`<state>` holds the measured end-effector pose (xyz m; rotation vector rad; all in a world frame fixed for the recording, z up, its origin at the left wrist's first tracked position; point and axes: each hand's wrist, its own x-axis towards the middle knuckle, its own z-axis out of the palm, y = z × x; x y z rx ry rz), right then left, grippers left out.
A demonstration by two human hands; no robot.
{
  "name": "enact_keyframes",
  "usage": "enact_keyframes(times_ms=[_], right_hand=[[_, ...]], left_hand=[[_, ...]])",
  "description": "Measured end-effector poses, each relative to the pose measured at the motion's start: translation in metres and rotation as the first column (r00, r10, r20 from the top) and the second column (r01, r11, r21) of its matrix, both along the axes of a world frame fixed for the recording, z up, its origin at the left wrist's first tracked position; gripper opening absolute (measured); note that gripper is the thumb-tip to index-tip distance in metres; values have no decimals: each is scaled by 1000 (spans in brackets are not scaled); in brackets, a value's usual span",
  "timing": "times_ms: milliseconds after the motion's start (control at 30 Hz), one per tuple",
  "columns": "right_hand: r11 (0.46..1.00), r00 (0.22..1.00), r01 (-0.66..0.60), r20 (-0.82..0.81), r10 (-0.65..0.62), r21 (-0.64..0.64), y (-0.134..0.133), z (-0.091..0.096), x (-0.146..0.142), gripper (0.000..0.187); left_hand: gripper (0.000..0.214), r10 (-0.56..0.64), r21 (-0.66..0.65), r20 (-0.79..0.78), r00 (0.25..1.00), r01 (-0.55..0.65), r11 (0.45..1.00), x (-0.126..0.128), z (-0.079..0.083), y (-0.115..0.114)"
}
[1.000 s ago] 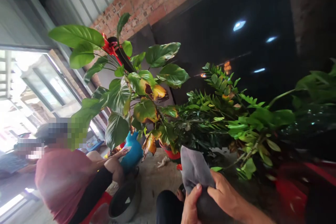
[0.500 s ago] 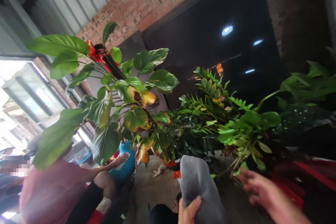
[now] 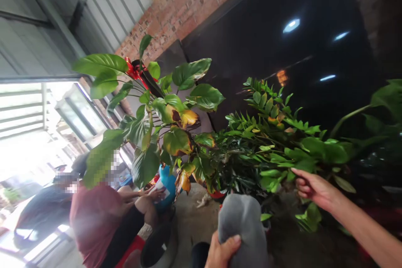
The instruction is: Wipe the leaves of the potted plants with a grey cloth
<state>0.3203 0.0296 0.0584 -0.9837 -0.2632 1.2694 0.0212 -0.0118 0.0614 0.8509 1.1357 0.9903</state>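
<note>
Head view: grey cloth (image 3: pixel 243 226) is gripped from below by the left hand (image 3: pixel 221 253), fingers closed on it, low in frame before the potted plants. A stem of the small-leaved plant (image 3: pixel 276 142) is pinched by the right hand (image 3: pixel 314 190), cloth apart from it; no leaf is seen being wiped yet. A seated person (image 3: pixel 100 217) is noted left, beside a blue pot (image 3: pixel 168 180).

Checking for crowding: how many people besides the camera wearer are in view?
1: a person in a red shirt sits at lower left, one hand at the blue pot. Leaves may hide others.
</note>
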Motion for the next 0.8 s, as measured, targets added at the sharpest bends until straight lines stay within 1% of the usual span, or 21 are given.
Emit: enact_keyframes(times_ms=[67,133,167,200,233,267,300,333,367,433,467,500,533,567,633,667,700,733,767,800], right_hand=[[999,999,-9,31,10,-34,4,-9,-10,40],[998,998,-11,65,15,-60,8,-15,-17,41],[998,997,-11,79,16,-66,10,-16,-18,42],[998,996,-11,92,17,-68,11,-16,-19,41],[998,995,-11,101,18,-65,11,-16,-19,41],[998,994,-13,109,19,-59,11,-15,-19,40],[999,993,-13,115,19,-52,11,-15,-18,39],[999,993,-12,119,17,-47,11,-15,-17,38],[999,992,-9,123,15,-46,10,-16,-16,38],[999,991,-5,130,12,-54,8,-18,-14,37],[998,991,-5,132,13,-60,7,-20,-13,38],[998,991,-5,132,13,-58,6,-22,-11,38],[999,992,-2,129,7,-45,5,-23,-10,37],[1000,992,4,122,-1,-23,4,-24,-8,36],[999,994,22,106,-25,25,1,-25,-6,34],[999,995,31,98,-35,44,1,-24,-5,34],[998,995,34,92,-39,55,0,-23,-4,34],[998,995,34,88,-39,57,1,-21,-4,35],[998,996,33,86,-38,60,2,-20,-5,35],[998,996,33,84,-38,61,3,-19,-6,35]], left_hand=[[60,58,85,-9,998,-57,995,6,40,10],[66,105,200,44,993,-112,973,19,78,25],[67,121,259,87,989,-139,956,27,93,34],[67,135,308,122,983,-167,937,36,103,42],[66,145,348,145,979,-188,918,45,107,50],[65,147,381,154,977,-196,904,53,105,57],[63,132,402,144,981,-179,898,61,98,63],[61,94,398,111,989,-131,908,67,87,66],[59,34,361,62,997,-54,931,72,72,67],[53,-133,201,-39,990,138,970,75,44,63],[51,-208,105,-67,976,214,971,73,34,59],[51,-262,34,-76,962,265,964,70,30,56],[52,-292,7,-69,954,293,956,67,32,54],[54,-299,26,-53,953,300,954,63,40,54],[56,-262,136,-7,965,260,956,57,69,64],[55,-201,212,26,979,191,958,57,86,73],[54,-126,255,71,990,104,961,58,101,84],[51,-67,280,125,990,30,960,62,113,95],[48,-17,300,175,984,-36,953,66,119,107],[45,19,294,201,979,-79,953,72,119,116]])
